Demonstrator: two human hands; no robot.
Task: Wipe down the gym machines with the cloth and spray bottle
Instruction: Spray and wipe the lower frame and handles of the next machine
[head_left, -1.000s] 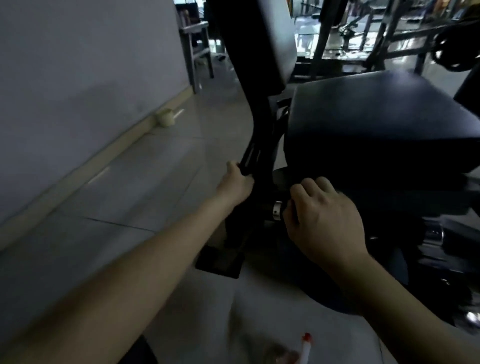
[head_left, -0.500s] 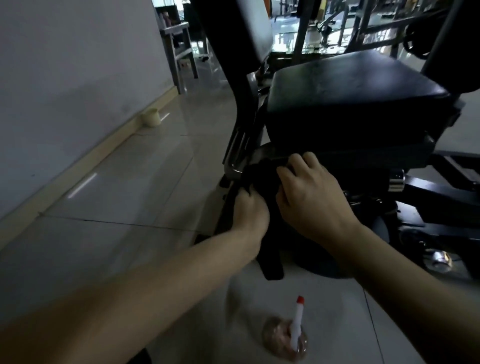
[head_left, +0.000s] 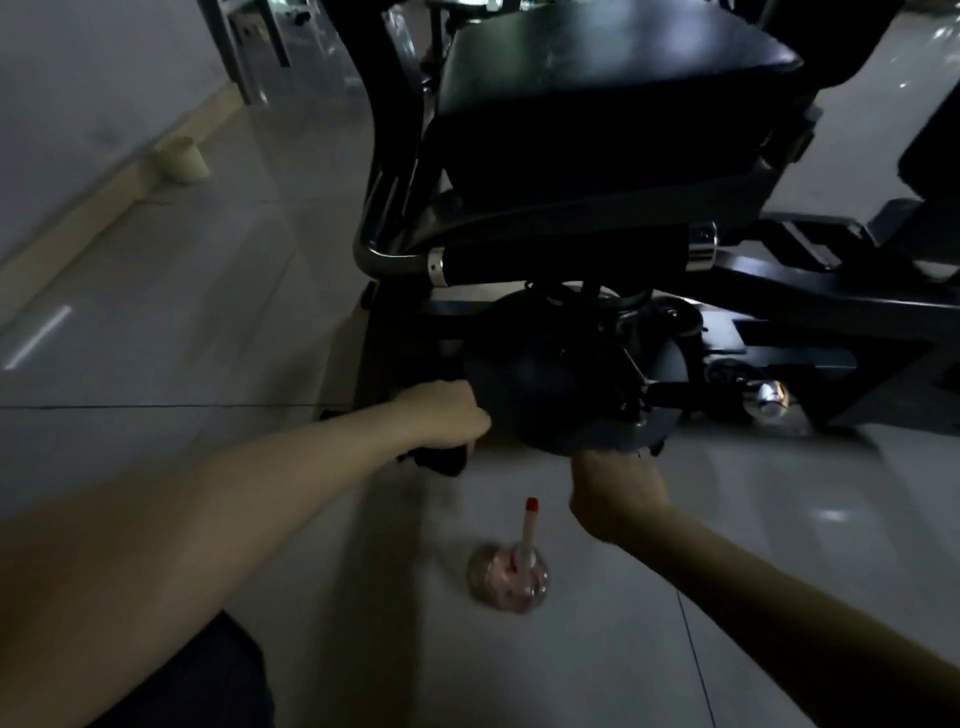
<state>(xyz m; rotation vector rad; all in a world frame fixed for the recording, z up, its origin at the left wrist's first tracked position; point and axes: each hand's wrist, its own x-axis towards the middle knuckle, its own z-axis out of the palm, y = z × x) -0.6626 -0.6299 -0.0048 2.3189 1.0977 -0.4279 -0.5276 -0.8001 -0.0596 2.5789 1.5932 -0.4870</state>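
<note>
Left hand (head_left: 447, 415) and right hand (head_left: 615, 486) both clutch the dark cloth (head_left: 545, 400) draped over the machine's (head_left: 831, 312) round base; spray bottle (head_left: 511, 571) stands on the floor (head_left: 208, 312) nearby. Wiping seemingly underway; much remains.

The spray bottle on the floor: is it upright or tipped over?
Upright. The spray bottle stands on its base on the floor, red-tipped top pointing up toward the camera.

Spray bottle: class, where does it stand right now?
In the head view the spray bottle stands on the floor, low and central, between the forearms, just below the right hand and the machine's round base.
</note>
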